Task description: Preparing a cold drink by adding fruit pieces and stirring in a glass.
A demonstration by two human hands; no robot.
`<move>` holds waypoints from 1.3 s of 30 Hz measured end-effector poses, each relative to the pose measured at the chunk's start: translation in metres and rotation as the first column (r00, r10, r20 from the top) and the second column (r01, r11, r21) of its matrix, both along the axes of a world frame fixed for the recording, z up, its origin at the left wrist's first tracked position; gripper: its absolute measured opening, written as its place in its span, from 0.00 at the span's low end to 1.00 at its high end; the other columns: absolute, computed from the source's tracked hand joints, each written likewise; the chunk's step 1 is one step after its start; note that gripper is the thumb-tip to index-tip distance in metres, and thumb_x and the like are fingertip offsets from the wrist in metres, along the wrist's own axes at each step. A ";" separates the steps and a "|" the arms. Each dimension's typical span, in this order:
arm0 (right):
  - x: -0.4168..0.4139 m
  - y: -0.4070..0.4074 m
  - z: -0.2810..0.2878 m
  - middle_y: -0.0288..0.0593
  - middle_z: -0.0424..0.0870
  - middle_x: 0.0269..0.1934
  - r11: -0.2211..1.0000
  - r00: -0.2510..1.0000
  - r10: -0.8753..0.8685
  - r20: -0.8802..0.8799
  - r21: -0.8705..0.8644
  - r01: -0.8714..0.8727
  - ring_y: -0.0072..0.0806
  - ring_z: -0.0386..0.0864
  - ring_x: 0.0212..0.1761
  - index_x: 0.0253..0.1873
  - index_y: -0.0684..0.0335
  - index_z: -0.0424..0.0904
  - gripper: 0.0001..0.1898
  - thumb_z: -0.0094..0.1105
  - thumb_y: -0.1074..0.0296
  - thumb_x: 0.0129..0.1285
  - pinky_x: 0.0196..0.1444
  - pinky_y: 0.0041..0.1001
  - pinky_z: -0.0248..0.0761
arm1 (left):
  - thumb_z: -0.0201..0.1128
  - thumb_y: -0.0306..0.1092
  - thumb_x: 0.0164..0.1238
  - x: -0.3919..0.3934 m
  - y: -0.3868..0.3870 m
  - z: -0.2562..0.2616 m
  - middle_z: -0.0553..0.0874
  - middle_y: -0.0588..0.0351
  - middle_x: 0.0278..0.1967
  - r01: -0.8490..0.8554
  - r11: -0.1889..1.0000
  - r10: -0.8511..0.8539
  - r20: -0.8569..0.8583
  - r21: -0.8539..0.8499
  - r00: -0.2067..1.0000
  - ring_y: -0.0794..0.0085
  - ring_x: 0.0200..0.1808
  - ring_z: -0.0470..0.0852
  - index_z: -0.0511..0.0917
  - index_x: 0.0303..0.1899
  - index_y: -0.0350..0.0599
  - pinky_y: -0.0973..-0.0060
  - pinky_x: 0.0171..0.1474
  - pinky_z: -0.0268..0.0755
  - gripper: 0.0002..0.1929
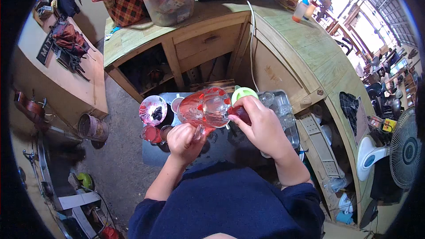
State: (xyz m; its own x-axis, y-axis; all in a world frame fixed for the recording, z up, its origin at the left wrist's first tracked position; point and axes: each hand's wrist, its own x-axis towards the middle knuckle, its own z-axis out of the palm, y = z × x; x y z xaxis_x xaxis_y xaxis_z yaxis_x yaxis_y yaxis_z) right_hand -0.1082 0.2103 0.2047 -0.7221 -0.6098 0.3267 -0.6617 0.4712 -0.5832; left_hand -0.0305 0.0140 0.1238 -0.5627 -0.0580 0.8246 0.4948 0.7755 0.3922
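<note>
My left hand point(186, 142) grips the handle of a clear pitcher point(190, 108), tilted on its side, with red liquid and red bits inside. At the pitcher's mouth, my right hand point(262, 124) holds a small dark red object point(241, 115), largely covered by the fingers. A light green lid point(244, 93) lies just beyond that hand. Left of the pitcher are a red-stained bowl point(152, 110) holding something dark, a white cup point(177, 104) and a glass of red liquid point(151, 134). A metal tray point(291, 136) with several clear glasses sits at the right, partly behind my right hand.
These items stand on a low dark table point(156, 156). Beyond it is a wooden counter point(295, 36) carrying a plastic tub point(167, 3), a checkered basket point(124, 5) and squeeze bottles point(300, 10). A white cable point(252, 43) hangs down its front. A fan point(406, 149) stands at the right, a metal bucket point(93, 128) at the left.
</note>
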 end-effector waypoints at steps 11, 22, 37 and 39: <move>-0.005 0.000 0.000 0.50 0.78 0.41 0.996 0.996 0.041 -0.079 0.081 -0.034 0.49 0.79 0.40 0.48 0.65 0.71 0.16 0.61 0.61 0.63 0.40 0.40 0.74 | 0.73 0.26 0.43 0.001 -0.006 -0.004 0.71 0.55 0.17 0.021 1.000 -0.020 0.014 -0.009 1.000 0.62 0.18 0.74 0.70 0.21 0.43 0.69 0.21 0.63 0.14; -0.006 -0.002 0.003 0.50 0.79 0.42 0.995 0.999 0.022 -0.042 0.095 -0.018 0.50 0.79 0.42 0.46 0.63 0.72 0.13 0.63 0.64 0.62 0.41 0.39 0.73 | 0.74 0.25 0.43 0.002 -0.008 -0.005 0.74 0.54 0.19 0.028 0.999 -0.027 0.033 -0.026 0.999 0.60 0.19 0.77 0.72 0.24 0.42 0.69 0.23 0.68 0.14; -0.012 0.001 -0.002 0.50 0.78 0.40 0.982 0.989 0.087 -0.121 0.176 -0.065 0.48 0.80 0.39 0.49 0.64 0.71 0.16 0.60 0.60 0.64 0.39 0.40 0.75 | 0.72 0.23 0.43 0.002 -0.007 -0.002 0.73 0.53 0.18 0.038 0.999 -0.038 0.045 -0.009 0.998 0.59 0.19 0.77 0.71 0.23 0.42 0.68 0.23 0.67 0.13; -0.012 0.001 -0.002 0.50 0.78 0.40 0.981 0.991 0.090 -0.101 0.181 -0.071 0.49 0.80 0.38 0.50 0.63 0.71 0.16 0.60 0.60 0.64 0.38 0.40 0.75 | 0.73 0.23 0.43 0.003 -0.007 0.000 0.73 0.53 0.17 0.033 0.999 -0.032 0.058 -0.012 0.998 0.59 0.19 0.77 0.71 0.23 0.42 0.68 0.23 0.67 0.13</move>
State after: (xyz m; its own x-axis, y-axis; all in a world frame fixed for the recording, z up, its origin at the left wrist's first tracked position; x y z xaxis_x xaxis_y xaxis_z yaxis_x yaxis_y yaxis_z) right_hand -0.1201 0.2111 0.2032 -0.6346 -0.7194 0.2823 -0.7564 0.5032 -0.4180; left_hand -0.0271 0.0068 0.1235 -0.6109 -0.0284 0.7912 0.4964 0.7648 0.4108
